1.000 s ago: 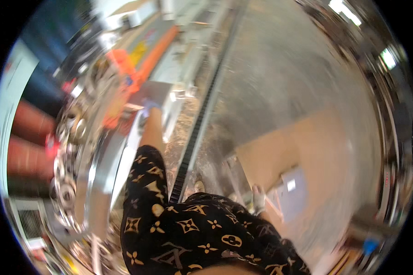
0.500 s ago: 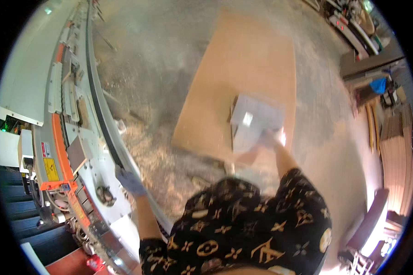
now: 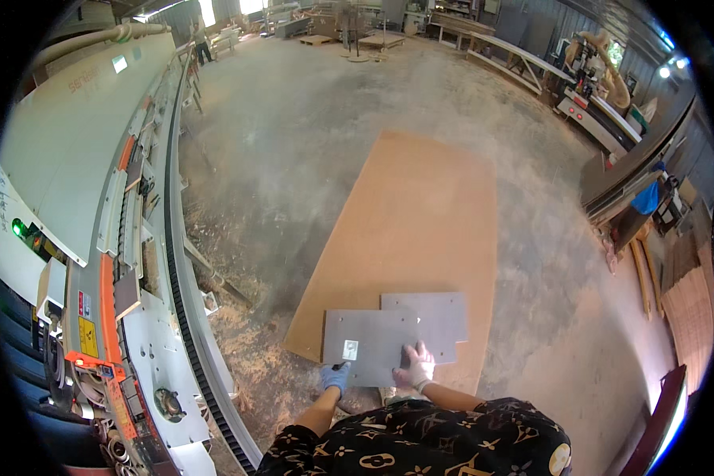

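Observation:
A grey rectangular panel [image 3: 377, 333] with a small white label lies low in front of me, overlapping a second grey panel [image 3: 444, 313] that sticks out at its far right. Small dark holes show near their edges. My left hand [image 3: 335, 377], in a blue glove, is closed on the upper panel's near left edge beside the label. My right hand [image 3: 417, 368], in a pale glove, rests on its near right part with fingers spread over the top face. Beneath the panels is a large brown board [image 3: 428, 206] on the floor.
Along my left runs a long machine [image 3: 119, 293] with an orange strip and a dark track [image 3: 184, 285]. Sawdust covers the floor beside it. Stacked brown sheets [image 3: 686, 297] and another machine [image 3: 599, 119] stand at the right; a person [image 3: 201, 44] is far off.
My left hand has come from the machine's rail to the upper panel. That panel now lies left of the one below, and my right hand is at its near edge. My view has tilted up.

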{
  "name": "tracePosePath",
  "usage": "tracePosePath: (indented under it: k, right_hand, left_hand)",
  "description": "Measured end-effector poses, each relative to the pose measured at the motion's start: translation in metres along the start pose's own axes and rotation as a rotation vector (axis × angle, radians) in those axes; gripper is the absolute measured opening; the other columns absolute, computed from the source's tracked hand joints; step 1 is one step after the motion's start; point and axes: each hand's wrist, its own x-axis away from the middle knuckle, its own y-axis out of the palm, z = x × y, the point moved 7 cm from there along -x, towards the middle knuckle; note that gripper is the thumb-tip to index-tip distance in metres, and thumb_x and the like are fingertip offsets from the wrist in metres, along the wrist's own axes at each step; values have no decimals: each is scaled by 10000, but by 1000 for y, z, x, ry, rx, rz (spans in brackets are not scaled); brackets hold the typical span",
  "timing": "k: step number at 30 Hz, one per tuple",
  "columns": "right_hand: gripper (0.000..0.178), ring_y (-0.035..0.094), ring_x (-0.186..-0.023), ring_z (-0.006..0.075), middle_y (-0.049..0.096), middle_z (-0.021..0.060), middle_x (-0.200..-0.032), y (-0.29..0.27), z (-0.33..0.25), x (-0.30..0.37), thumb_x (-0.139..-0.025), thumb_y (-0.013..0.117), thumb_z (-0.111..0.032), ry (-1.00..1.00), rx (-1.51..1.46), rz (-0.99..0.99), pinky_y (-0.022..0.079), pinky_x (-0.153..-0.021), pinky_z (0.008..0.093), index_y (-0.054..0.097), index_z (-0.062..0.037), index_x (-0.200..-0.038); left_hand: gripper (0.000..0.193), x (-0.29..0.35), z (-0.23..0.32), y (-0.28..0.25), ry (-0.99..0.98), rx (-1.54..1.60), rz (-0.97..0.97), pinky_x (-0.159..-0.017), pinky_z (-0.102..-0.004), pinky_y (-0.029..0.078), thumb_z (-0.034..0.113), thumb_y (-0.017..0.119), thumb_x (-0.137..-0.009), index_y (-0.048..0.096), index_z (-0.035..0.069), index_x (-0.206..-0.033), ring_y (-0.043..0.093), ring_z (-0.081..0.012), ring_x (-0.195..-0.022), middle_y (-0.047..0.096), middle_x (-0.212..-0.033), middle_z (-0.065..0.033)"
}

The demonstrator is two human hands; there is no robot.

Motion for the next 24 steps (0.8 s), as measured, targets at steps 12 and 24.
tracePosePath:
  k: [12, 24]
  right_hand:
    - [493, 484, -1092, 281, 504, 169, -1183, -27, -98, -29, -767, 659, -221, -264, -1004, -57, 384, -951, 363, 500, -14, -1185]
    - [281, 524, -866, 109, 562, 12, -971, 45, -210, 27, -877, 565, -225, -244, -1165, -790, 437, -765, 263, 534, -67, -1107]
  left_hand:
    - [465, 121, 84, -112, 383, 403, 127, -806, -322, 473, 274, 618, -828, 512, 9, -1196, 577, -219, -968, 591, -1097, -134]
    - [355, 257, -91, -301, -24, 1070, 1132, -708, -362, 490, 294, 668, -803, 577, 137, -1107, 574, -191, -882, 614, -1005, -22]
